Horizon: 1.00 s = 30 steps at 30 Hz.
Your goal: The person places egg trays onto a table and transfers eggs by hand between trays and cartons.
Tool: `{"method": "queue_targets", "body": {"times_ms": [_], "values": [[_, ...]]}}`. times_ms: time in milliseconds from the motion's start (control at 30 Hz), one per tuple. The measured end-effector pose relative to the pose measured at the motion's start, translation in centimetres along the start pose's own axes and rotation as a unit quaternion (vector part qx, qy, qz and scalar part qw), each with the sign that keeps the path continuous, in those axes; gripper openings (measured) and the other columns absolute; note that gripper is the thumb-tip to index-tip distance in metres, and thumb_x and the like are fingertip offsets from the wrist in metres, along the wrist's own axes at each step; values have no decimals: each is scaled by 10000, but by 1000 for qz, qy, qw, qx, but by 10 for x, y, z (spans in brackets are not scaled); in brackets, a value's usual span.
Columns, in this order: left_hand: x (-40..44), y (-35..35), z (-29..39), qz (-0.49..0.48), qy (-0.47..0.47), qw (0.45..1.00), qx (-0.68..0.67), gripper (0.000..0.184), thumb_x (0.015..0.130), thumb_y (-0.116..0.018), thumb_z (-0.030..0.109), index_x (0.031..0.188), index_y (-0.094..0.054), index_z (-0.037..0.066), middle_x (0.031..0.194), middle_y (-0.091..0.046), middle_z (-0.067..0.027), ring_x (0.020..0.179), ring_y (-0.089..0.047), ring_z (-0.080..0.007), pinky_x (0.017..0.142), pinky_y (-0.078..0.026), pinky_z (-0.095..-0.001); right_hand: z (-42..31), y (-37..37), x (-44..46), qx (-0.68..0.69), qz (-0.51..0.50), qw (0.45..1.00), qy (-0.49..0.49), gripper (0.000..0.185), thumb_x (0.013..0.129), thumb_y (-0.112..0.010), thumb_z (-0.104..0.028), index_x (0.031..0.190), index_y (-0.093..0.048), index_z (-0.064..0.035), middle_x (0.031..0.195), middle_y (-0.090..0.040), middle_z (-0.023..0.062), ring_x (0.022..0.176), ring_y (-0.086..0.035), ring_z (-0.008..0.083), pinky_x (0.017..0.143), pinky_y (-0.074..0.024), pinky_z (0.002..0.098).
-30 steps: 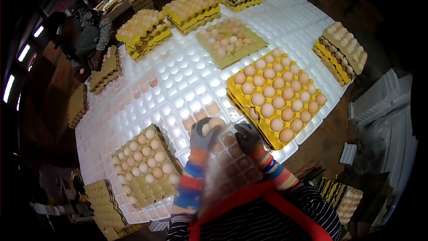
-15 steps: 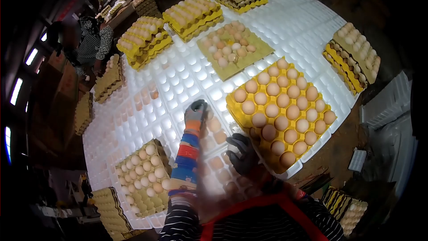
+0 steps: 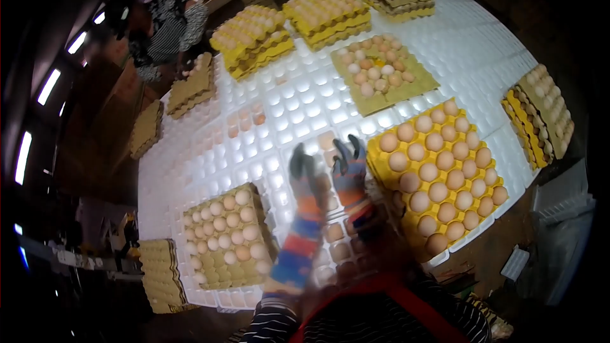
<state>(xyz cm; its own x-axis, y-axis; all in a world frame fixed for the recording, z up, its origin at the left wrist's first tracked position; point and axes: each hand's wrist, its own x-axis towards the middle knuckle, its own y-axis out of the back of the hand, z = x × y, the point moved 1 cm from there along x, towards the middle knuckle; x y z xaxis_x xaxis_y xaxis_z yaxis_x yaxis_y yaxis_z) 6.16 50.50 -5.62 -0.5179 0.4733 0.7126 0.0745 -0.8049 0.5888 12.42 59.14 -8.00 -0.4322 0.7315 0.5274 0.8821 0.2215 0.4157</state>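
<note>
My left hand point(image 3: 305, 171), in a grey glove with dark fingertips, is over the lit white moulded tray surface point(image 3: 292, 98); motion blurs its fingers, so what they hold is unclear. Close to its right, my right hand point(image 3: 351, 164) wears a similar glove. Its fingers are bent but apart, and no egg shows between them. Brown eggs point(image 3: 334, 233) sit in the white hollows between and below my wrists. A yellow egg tray point(image 3: 373, 160) filled with brown eggs lies just right of my right hand.
A partly filled grey egg tray point(image 3: 222, 274) lies at the lower left. Farther back, another tray point(image 3: 416, 91) holds eggs, with a broken yolk among them. Stacked egg trays point(image 3: 260, 51) line the far edge, and another stack point(image 3: 537, 121) stands right. A person point(image 3: 168, 28) is at the far left.
My right hand has moved forward, up beside my left hand; the white egg it held is no longer visible in it. The view has shifted, so the table appears farther right.
</note>
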Motion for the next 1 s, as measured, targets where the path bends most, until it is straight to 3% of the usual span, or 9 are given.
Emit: {"method": "queue_targets", "body": {"times_ms": [67,200,400,533,700,800,867,967,1000], "values": [[-31,46,30,-99,282,872,-386,418,813,-627,147,1191,-534,-7,1140,-567,-192,1083,-528,-326,929,-419,-393,13,-19,24,9,22,1000,-5,416,797,-509,-74,1208,-553,-119,1266,-433,220,1150,-434,389,961,-387,430],[-41,171,38,-191,-50,974,-107,378,716,-666,74,1091,-619,72,1080,-583,-164,997,-556,-347,855,-460,-416,58,-52,46,-330,-218,917,-42,481,789,-521,-121,1269,-502,-130,1277,-471,186,1194,-414,379,1016,-318,469],[-97,272,-66,-102,114,985,78,338,683,-681,127,1017,-641,92,1057,-594,-144,946,-559,-348,789,-472,-444,-88,-35,-28,224,-312,923,-37,356,781,-633,-280,1087,-626,-97,999,-606,135,952,-567,298,818,-471,370],[-93,265,-72,-296,77,934,185,609,660,-713,248,1239,-541,176,1213,-510,-148,1125,-460,-341,985,-328,-455,-165,-60,-80,-70,-531,797,279,350,765,-616,-324,1064,-591,-143,1013,-585,118,952,-585,284,804,-482,367],[-112,249,-100,-241,9,963,123,443,622,-759,241,1011,-590,114,1132,-550,-138,1087,-494,-321,974,-348,-454,-156,-77,-77,-30,-478,825,300,353,761,-649,-296,1057,-599,-110,892,-646,96,815,-634,242,713,-506,352],[-115,257,-108,-170,115,979,-2,424,612,-776,223,966,-595,76,1033,-589,-137,986,-551,-321,921,-402,-435,-138,-62,-74,233,-508,822,-110,389,731,-735,-239,1058,-612,-68,866,-644,66,741,-614,158,624,-502,282],[-121,261,-109,-63,121,990,-34,523,670,-770,217,1106,-560,21,1017,-602,-108,950,-587,-299,851,-471,-377,-141,-53,-83,333,-483,783,-208,370,741,-741,-188,1060,-617,-49,817,-628,48,650,-560,121,549,-456,244],[-114,270,-105,69,406,794,-447,471,742,-679,63,1170,-493,2,1178,-542,-164,994,-584,-239,837,-496,-277,-144,-46,-103,407,-423,747,-311,317,781,-706,-79,1081,-613,-36,730,-604,27,512,-472,81,436,-367,206],[-116,269,-112,18,327,874,-359,432,805,-593,107,1201,-462,-7,1149,-541,-153,992,-583,-241,836,-499,-304,-143,-46,-106,428,-407,733,-337,316,788,-699,-85,1087,-607,-35,739,-603,24,524,-479,81,440,-371,207]]}}
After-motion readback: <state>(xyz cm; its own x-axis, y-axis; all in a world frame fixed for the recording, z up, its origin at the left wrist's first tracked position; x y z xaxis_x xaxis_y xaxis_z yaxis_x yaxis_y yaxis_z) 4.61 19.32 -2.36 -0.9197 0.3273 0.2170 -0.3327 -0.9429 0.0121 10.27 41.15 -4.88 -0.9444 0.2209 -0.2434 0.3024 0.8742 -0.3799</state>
